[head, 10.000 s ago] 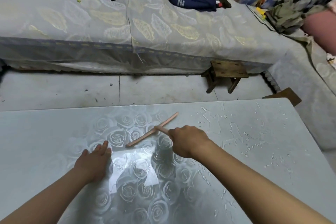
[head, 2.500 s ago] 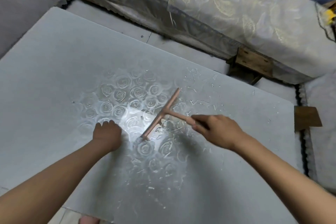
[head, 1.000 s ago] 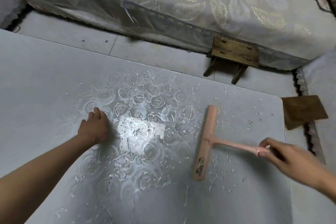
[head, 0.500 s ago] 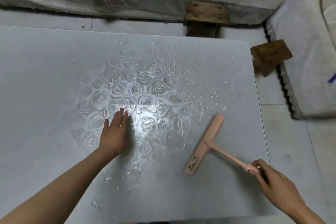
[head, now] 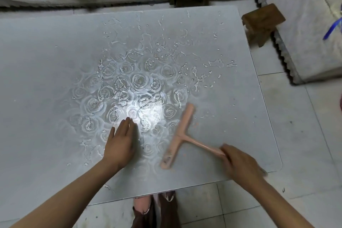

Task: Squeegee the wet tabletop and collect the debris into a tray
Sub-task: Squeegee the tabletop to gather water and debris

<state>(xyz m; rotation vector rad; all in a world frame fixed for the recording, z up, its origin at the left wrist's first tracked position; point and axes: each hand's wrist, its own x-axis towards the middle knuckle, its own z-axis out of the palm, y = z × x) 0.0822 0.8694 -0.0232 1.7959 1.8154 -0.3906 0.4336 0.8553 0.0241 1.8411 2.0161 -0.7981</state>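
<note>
Head view: my right hand (head: pixel 240 164) is closed round the handle end of the pink squeegee (head: pixel 178 136), near the right front corner of the tabletop (head: pixel 37 79). The handle runs left to the blade, slanted near-left to far-right. The water (head: pixel 166 48) lies beyond it, far and leftward; my left hand (head: pixel 120 142) rests flat there, holding nothing.

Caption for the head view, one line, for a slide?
Right hand holds a pink squeegee on the wet tabletop; left hand rests flat on it.
</note>
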